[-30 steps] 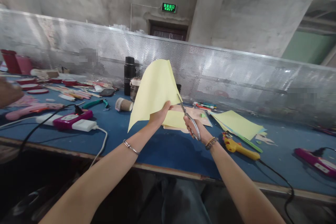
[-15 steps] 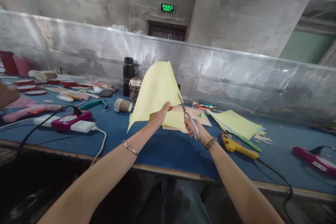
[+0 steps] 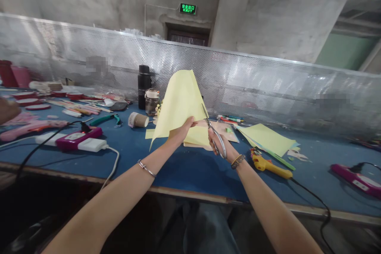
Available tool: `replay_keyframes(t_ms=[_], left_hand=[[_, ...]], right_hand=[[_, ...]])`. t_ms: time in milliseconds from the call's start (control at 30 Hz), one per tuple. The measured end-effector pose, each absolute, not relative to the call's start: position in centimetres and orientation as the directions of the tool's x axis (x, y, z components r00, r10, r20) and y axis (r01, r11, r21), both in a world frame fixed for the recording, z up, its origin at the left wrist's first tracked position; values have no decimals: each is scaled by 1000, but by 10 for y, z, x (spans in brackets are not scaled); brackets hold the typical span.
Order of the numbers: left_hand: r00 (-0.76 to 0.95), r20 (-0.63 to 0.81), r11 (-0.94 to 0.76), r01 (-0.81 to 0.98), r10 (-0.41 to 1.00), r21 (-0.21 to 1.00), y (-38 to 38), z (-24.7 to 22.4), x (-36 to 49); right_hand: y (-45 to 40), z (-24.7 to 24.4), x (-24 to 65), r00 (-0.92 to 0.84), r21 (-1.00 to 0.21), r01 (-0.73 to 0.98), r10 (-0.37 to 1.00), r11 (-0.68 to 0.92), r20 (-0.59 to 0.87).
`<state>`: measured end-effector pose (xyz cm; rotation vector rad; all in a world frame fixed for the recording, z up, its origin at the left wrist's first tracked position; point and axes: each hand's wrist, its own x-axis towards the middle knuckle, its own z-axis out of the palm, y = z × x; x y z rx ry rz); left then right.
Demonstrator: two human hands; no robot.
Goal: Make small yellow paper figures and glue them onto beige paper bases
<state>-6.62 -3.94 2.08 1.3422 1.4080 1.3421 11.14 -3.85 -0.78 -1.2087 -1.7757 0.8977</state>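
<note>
My left hand point(image 3: 187, 125) pinches the lower edge of a large pale yellow sheet of paper point(image 3: 183, 95), which stands up and curls over above the table. In my right hand point(image 3: 214, 143) is a pair of silver scissors point(image 3: 219, 143), its fingers closed round the handles. The scissor blades point up and away, lying at the right edge of the sheet close to my left fingertips. Below both hands, more yellow paper point(image 3: 198, 137) and a pinkish sheet point(image 3: 222, 129) lie on the blue table point(image 3: 196, 174).
To the right lie a yellow glue gun point(image 3: 269, 166), stacked yellow paper point(image 3: 268, 139) and a purple power strip point(image 3: 355, 180). Leftward are a paper cup point(image 3: 138, 120), a black bottle point(image 3: 144, 87), a glass jar point(image 3: 152, 101), teal pliers point(image 3: 105, 120) and another person's hand point(image 3: 8, 110).
The sheet's left side has swung inward to the right, uncovering more beside the jar. The scissors stay at the sheet's right edge. The whole view has shifted slightly.
</note>
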Motion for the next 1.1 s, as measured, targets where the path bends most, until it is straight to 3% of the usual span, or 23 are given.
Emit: replay_keyframes(t_ms=[1100], left_hand=[[-109,164,-143,174,980,974,-32,16,-67]], right_hand=[[-36,-11,115,-211,-874,363,943,322,259]])
